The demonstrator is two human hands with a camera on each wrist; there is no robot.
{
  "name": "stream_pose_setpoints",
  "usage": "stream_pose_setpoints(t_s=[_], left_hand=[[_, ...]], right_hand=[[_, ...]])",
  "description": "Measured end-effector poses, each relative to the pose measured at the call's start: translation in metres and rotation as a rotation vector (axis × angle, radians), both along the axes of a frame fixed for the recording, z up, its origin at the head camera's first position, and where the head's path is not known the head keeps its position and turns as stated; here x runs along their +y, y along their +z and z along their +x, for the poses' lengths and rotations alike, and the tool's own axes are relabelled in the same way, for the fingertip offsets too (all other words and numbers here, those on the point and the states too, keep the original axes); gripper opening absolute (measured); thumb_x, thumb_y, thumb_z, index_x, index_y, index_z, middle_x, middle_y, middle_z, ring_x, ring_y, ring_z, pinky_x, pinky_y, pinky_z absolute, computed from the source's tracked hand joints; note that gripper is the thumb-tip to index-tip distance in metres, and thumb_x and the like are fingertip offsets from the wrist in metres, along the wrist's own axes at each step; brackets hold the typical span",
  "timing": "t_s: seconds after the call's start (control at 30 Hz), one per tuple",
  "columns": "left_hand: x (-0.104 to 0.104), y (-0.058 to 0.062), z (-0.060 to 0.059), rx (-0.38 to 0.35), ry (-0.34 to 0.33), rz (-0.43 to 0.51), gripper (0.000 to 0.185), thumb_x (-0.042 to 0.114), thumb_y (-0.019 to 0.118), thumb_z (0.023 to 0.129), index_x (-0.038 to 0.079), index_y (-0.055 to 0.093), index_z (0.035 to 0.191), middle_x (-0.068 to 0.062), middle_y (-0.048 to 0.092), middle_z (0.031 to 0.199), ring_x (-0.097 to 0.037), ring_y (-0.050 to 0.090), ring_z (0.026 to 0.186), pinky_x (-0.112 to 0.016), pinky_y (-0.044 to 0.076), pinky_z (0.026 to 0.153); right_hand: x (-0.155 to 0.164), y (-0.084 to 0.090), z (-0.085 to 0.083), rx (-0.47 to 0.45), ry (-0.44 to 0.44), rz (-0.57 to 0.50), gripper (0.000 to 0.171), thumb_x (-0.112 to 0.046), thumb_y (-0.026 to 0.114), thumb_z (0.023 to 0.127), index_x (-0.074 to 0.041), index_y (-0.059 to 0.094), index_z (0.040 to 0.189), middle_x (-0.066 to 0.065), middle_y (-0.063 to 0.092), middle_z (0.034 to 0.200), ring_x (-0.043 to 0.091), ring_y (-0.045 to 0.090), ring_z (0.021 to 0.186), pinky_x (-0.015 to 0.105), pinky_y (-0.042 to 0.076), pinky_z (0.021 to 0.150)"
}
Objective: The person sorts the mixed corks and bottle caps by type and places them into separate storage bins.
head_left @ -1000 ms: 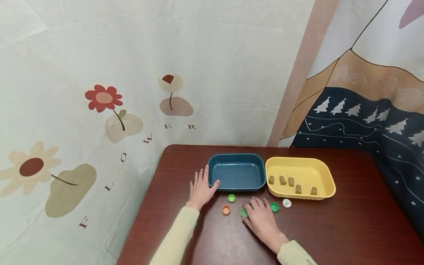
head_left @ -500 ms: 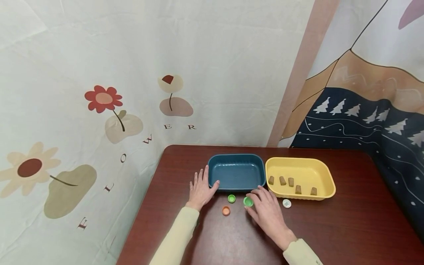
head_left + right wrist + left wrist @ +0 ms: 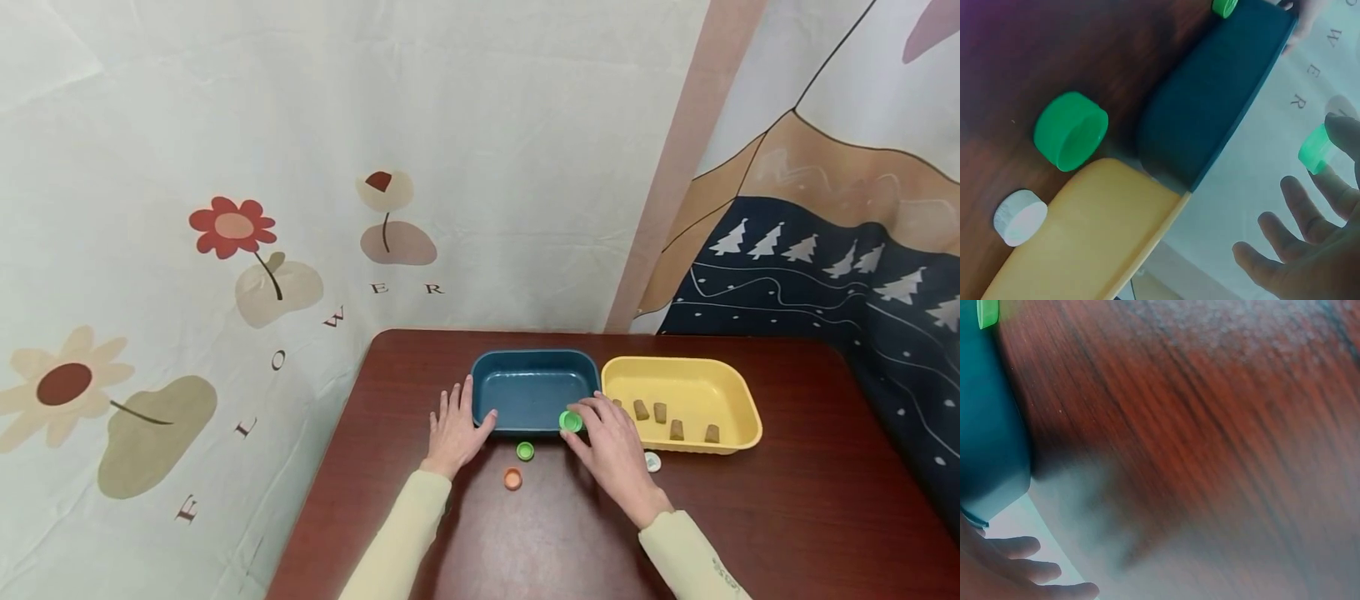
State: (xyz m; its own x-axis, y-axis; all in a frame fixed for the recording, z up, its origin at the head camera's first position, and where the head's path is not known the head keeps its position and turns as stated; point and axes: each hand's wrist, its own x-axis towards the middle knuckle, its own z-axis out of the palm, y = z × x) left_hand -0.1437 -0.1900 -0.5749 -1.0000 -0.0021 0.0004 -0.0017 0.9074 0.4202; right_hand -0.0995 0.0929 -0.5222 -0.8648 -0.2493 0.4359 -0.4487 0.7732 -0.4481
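Observation:
A light green bottle cap is pinched between the thumb and index finger of my right hand, above the near right part of the blue tray. In the right wrist view the same cap shows between thumb and fingertip, raised over the tray's rim. At the tray's left end rests my left hand, fingers spread straight and thumb at the near rim. On the table before the tray lie a small green cap and an orange cap.
Against the blue tray's right side stands a yellow tray holding several brown corks. A darker green cap and a white cap lie before it; my right hand hides the green one in the head view. A printed curtain hangs behind the table.
My right hand has picked the light green cap off the table and carried it up and forward to the blue tray's near edge. The left hand has stayed in place.

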Motion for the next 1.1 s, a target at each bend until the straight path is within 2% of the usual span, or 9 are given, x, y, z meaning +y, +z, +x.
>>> stream_pose_setpoints(t_s=[0.33, 0.6, 0.77, 1.1], left_hand=[[0.0, 0.0, 0.001, -0.006, 0.003, 0.012, 0.089, 0.062, 0.052, 0.098, 0.019, 0.017, 0.167, -0.019, 0.029, 0.167, -0.045, 0.02, 0.155, -0.072, 0.021, 0.116], [0.001, 0.0, 0.0, -0.016, 0.003, 0.012, 0.089, 0.062, 0.051, 0.098, 0.019, 0.017, 0.167, -0.019, 0.028, 0.167, -0.044, 0.019, 0.155, -0.071, 0.021, 0.116], [0.001, 0.001, 0.001, -0.018, 0.002, 0.018, 0.089, 0.062, 0.052, 0.098, 0.018, 0.017, 0.167, -0.019, 0.028, 0.167, -0.044, 0.019, 0.155, -0.072, 0.021, 0.116], [0.001, -0.001, -0.001, -0.017, 0.001, 0.002, 0.089, 0.063, 0.052, 0.098, 0.018, 0.018, 0.167, -0.02, 0.028, 0.167, -0.045, 0.019, 0.155, -0.071, 0.021, 0.116]], right_hand=[[-0.01, -0.001, -0.032, 0.014, 0.006, -0.004, 0.042, -0.022, 0.086, 0.087, -0.004, 0.072, 0.121, 0.013, 0.068, 0.114, 0.037, 0.059, 0.122, 0.058, 0.047, 0.102], [-0.026, -0.009, -0.055, -0.013, -0.002, 0.11, 0.042, -0.024, 0.084, 0.089, -0.005, 0.071, 0.124, 0.011, 0.069, 0.11, 0.031, 0.064, 0.104, 0.05, 0.054, 0.089], [-0.034, -0.016, -0.068, -0.034, 0.012, 0.184, 0.042, -0.023, 0.083, 0.09, -0.005, 0.071, 0.125, 0.011, 0.069, 0.111, 0.03, 0.065, 0.102, 0.051, 0.054, 0.088], [-0.047, -0.015, -0.085, -0.14, 0.001, 0.269, 0.036, -0.021, 0.081, 0.092, -0.006, 0.072, 0.123, 0.012, 0.069, 0.111, 0.032, 0.064, 0.098, 0.051, 0.055, 0.087]])
